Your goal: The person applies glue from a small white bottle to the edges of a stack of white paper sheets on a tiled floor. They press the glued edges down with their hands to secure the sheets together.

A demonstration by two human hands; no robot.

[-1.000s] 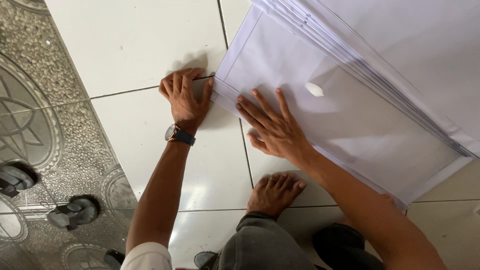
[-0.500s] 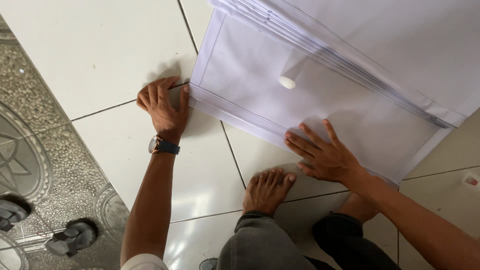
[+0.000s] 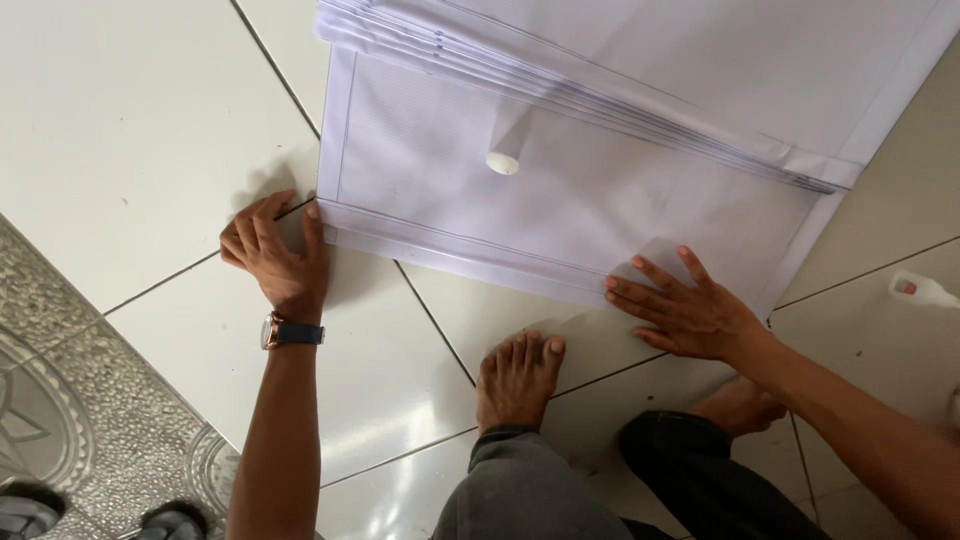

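A large white sheet of paper [image 3: 560, 190] lies on the tiled floor [image 3: 130, 130], its near edge folded over into a narrow strip. My left hand [image 3: 275, 255], with a wristwatch on the wrist, presses the left end of that fold with curled fingers. At the right end of the fold my right hand [image 3: 685, 310] lies flat, fingers spread, on the sheet. A small white stick [image 3: 503, 160] rests on the sheet near its middle. A stack of more white sheets [image 3: 700, 70] overlaps the far side.
My bare foot [image 3: 515, 375] stands on the tile just below the fold, between my hands, with my other foot [image 3: 735, 405] under the right forearm. A small white bottle [image 3: 925, 290] lies at the right edge. Patterned grey floor [image 3: 60, 400] and sandals [image 3: 30, 510] sit at the lower left.
My right hand slid rightward along the folded edge from the sheet's left part to its right end. My left hand has stayed at the left corner.
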